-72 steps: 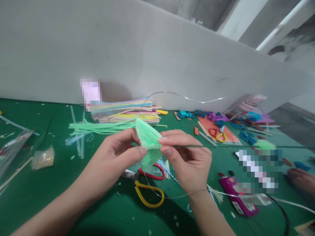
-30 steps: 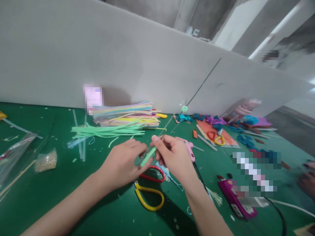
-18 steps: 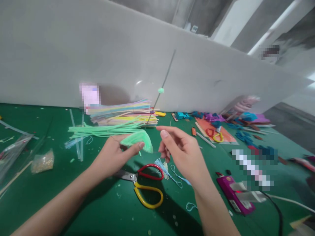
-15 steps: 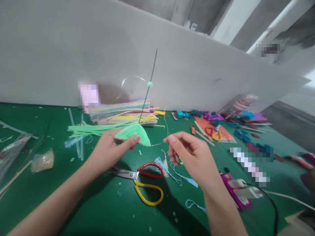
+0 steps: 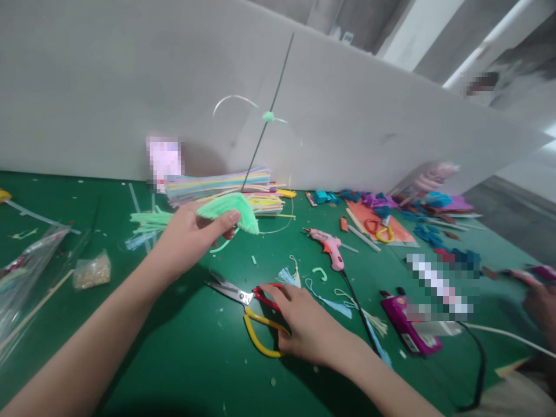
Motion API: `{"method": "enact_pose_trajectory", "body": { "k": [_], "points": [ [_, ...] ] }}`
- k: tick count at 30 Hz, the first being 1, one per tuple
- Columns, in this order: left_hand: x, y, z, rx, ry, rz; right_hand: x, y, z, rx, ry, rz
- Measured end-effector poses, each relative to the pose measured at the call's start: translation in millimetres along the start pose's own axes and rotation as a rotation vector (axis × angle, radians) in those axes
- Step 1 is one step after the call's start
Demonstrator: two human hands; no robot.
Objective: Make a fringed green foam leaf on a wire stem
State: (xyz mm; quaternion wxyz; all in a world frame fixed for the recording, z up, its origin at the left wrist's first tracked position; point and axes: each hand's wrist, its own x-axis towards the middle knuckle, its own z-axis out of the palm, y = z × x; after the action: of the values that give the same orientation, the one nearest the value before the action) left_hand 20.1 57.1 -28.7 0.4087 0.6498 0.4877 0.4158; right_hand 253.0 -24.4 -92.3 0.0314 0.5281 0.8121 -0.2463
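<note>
My left hand (image 5: pixel 197 234) is closed on a light green fuzzy fan-shaped piece (image 5: pixel 230 209), pinching it between thumb and fingers. A thin dark rod (image 5: pixel 282 72) slants up behind that piece, with a small green tuft (image 5: pixel 268 117) and a curved pale wire on it. Another thin wire curves away from the piece's right corner. Lower down, my right hand (image 5: pixel 299 318) grips the scissors (image 5: pixel 258 341) by their red and yellow handles. Their blades point left and are slightly apart, close to the green tabletop (image 5: pixel 191 359). Some of the right fingers are hidden behind the handles.
Bundled coloured pipe cleaners (image 5: pixel 217 188) lie by the grey partition (image 5: pixel 108 87). A pink glue gun (image 5: pixel 328 246) rests right of centre, near blue tassels (image 5: pixel 334 306). Farther right is a purple power strip (image 5: pixel 408 327) with cables. A bag of beads (image 5: pixel 92 271) sits left.
My right hand has left the thin wire and moved down onto the scissors' handles. The left hand still holds the green piece, now slightly higher in view. The glue gun has come into sight.
</note>
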Motion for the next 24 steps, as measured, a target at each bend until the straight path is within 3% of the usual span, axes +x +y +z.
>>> {"method": "enact_pose_trajectory", "body": {
  "k": [4, 8, 10, 14, 17, 21, 24],
  "points": [
    [0, -1, -3.7, 0.003, 0.014, -0.012, -4, 4, -2, 0.023, -0.015, -0.031],
    [3, -4, -8.4, 0.010, 0.024, -0.027, -15, 20, 3, 0.268, 0.032, 0.091],
    [5, -6, -11.3, 0.021, 0.026, -0.035, -17, 29, 5, 0.371, 0.091, 0.073],
    [8, -7, -16.2, 0.056, 0.028, -0.041, -6, 36, 2, 0.532, 0.374, -0.139],
    [9, -8, -17.8, 0.118, 0.018, -0.048, 10, 37, 1, 0.573, 0.614, -0.176],
    [10, -12, -15.0, 0.109, 0.006, -0.121, 23, 45, 8, 0.317, 0.933, -0.120],
    [9, -13, -9.5, 0.035, -0.005, -0.195, 20, 53, 13, 0.036, 1.040, -0.100]
  ]
}}
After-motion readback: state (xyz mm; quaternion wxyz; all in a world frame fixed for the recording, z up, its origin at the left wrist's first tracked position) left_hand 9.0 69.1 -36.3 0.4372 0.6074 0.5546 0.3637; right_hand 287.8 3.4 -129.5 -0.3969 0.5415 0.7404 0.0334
